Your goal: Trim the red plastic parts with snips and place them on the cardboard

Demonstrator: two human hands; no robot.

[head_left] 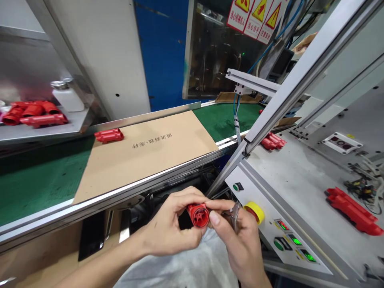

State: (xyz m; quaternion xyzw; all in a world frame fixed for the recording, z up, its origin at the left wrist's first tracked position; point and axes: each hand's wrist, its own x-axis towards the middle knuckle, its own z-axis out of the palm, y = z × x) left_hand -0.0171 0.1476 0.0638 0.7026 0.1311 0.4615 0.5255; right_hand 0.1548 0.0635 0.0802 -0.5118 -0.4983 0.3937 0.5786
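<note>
Low in the middle of the view, both hands meet around a small red plastic part (198, 215) whose round open end faces me. My left hand (169, 228) pinches it between thumb and fingers. My right hand (237, 236) touches the part with its thumb and also grips a small metal tool (235, 214) against the palm.
A conveyor with a green belt (36, 180) carries a cardboard sheet (144, 154) and a red part (109, 135). More red parts lie on a left shelf (33, 114) and on the grey machine table (352, 210). A control panel with a yellow button (255, 211) sits beside my right hand.
</note>
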